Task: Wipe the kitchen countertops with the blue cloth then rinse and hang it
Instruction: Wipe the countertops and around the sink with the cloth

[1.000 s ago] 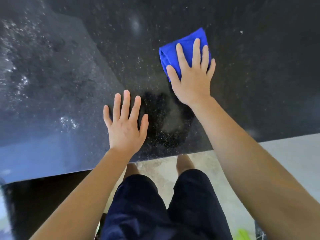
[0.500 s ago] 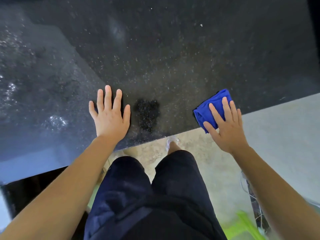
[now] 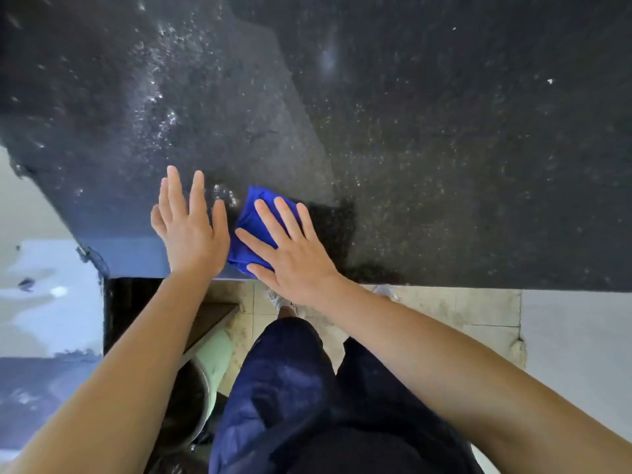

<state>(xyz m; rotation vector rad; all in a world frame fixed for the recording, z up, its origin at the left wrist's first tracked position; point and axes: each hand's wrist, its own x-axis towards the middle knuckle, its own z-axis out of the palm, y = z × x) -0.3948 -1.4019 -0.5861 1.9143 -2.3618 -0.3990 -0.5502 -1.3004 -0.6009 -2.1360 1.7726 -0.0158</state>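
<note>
Under the right hand (image 3: pixel 294 254), whose fingers lie straight and spread, the folded blue cloth (image 3: pixel 253 220) is pressed flat onto the black speckled countertop (image 3: pixel 444 165) by its front edge (a flat palm likely spreads the wiping pressure). Just beside it the left hand (image 3: pixel 189 227) rests flat with straight fingers, probably bracing the lean.

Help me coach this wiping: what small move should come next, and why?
Probably slide the cloth away from the edge, over the glistening specks just beyond it. The right hand presses flat on the cloth at the counter's front edge, and the left hand blocks the way leftward.
</note>
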